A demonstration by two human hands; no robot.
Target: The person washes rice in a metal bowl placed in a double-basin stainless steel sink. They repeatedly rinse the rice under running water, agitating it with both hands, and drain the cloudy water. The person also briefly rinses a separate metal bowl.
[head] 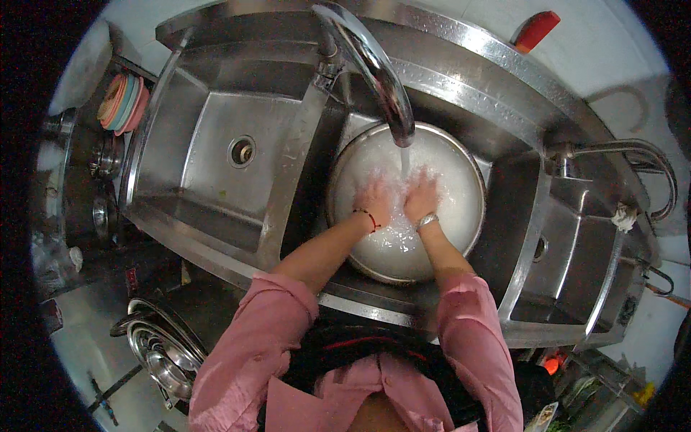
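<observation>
A large round metal basin (482, 183) stands in the middle compartment of a stainless steel sink. Cloudy whitish water (453, 205) fills it, and whatever lies at the bottom is hard to make out. Both my hands are in this water, palms down, side by side. My left hand (372, 197), with a thin red and dark bracelet at the wrist, is blurred by splashing. My right hand (422, 194), wearing a metal bracelet, has its fingers spread. Neither shows anything held. From a curved chrome faucet (378, 65) a stream of water (405, 161) falls between my fingertips.
On the left is a sink compartment (232, 189) with a drain; on the right is another compartment (556, 243) with a second faucet (615, 148). Colored plates or bowls (124, 102) stand at far left. Nested metal bowls (164, 353) sit lower left. A red object (537, 31) lies beyond the backsplash.
</observation>
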